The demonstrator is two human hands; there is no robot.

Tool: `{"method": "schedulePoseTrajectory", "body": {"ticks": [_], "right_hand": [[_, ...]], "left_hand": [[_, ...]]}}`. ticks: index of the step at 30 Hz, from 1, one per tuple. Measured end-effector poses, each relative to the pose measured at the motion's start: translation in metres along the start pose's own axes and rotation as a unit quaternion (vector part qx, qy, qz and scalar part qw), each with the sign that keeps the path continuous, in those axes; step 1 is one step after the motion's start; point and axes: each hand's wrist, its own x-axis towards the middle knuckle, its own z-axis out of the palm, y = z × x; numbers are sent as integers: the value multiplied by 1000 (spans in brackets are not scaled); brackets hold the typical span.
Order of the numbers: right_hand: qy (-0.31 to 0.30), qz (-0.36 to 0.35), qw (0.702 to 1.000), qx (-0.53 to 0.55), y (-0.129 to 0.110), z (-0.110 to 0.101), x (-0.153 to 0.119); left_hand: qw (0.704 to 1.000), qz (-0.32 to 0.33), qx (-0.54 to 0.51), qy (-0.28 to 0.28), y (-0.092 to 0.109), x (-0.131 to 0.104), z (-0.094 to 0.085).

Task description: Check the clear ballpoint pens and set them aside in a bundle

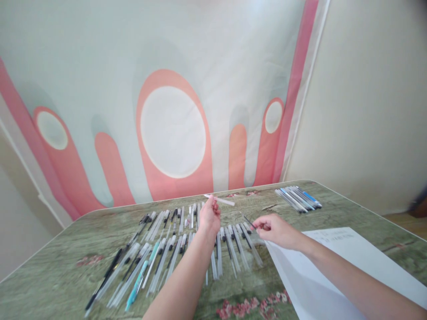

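A translucent pen barrel (224, 201) is pinched between the fingers of my left hand (211, 215), above the far middle of the table. To the right, my right hand (271, 229) holds a thin dark pen refill (247, 219) by one end, its tip pointing up and left toward the barrel. The two pieces are apart. Below and left of my hands lie rows of clear pen barrels, caps and dark refills (238, 246), partly hidden by my left forearm. A turquoise pen (136, 284) lies among the nearer ones.
A bundle of assembled-looking pens (298, 198) lies at the back right. A large white paper sheet (320, 275) with faint writing rests under my right forearm. The green patterned table (50, 262) ends at a wall hanging (173, 186).
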Motion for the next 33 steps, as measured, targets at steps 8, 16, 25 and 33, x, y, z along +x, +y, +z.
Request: {"method": "schedulePoseTrajectory", "body": {"ticks": [8,16,25,33], "right_hand": [[63,-67,995,-49,-15,-13,-3],[79,-71,994,-39,-15,-14,-3],[87,-77,992,-42,-15,-13,-3],[150,-43,988,22,-9,-12,0]], "left_hand": [[999,-2,-12,34,-7,2,-3],[999,-7,-8,31,-9,0,-2],[1000,-25,4,2,-20,-8,3],[996,-56,-9,-62,-43,-30,10]]}}
